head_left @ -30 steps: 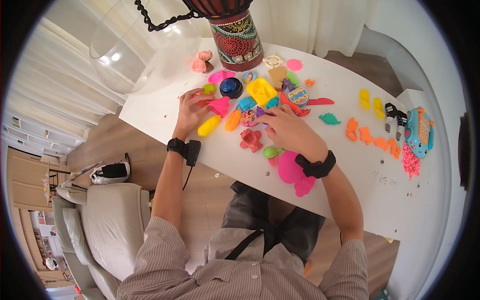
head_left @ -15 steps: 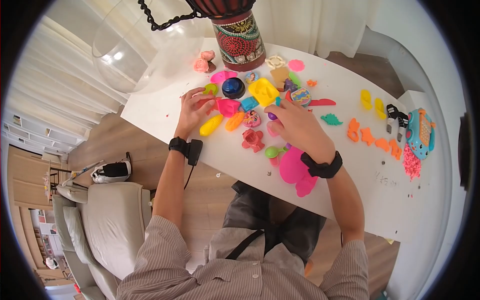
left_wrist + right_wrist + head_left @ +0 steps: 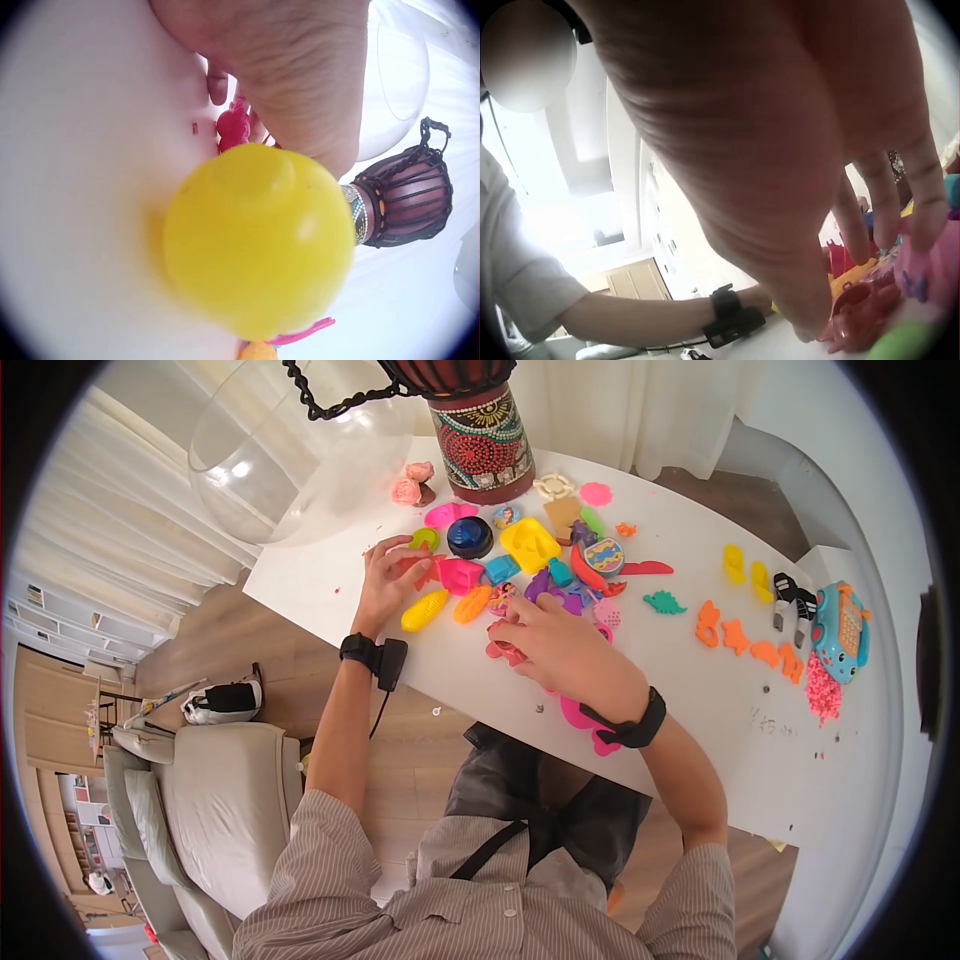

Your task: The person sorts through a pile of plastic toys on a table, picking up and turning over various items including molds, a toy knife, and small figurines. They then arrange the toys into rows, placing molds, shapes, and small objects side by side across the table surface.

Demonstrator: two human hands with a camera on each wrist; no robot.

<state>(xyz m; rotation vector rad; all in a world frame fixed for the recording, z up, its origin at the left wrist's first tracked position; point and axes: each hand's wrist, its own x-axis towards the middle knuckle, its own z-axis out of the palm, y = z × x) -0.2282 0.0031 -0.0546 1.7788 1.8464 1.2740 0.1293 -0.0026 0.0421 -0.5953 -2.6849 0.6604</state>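
While the right hand [image 3: 572,652] reaches in from the right of the head view, the red mould [image 3: 495,650] sits just at its fingertips, left of the palm and about mid-frame. That hand is clearly the nearer; the left hand [image 3: 382,588] lies well apart, up and to the left, with the yellow corn [image 3: 424,610] between — its long axis slanting from lower left to upper right. The mould's own long axis I can't read, since fingers cover part of it. The right fingers hang apart and slightly bent, thumb beside the mould — whether they touch it isn't clear. The left fingers are loosely spread by a red piece [image 3: 428,574]; contact there can't be told either.
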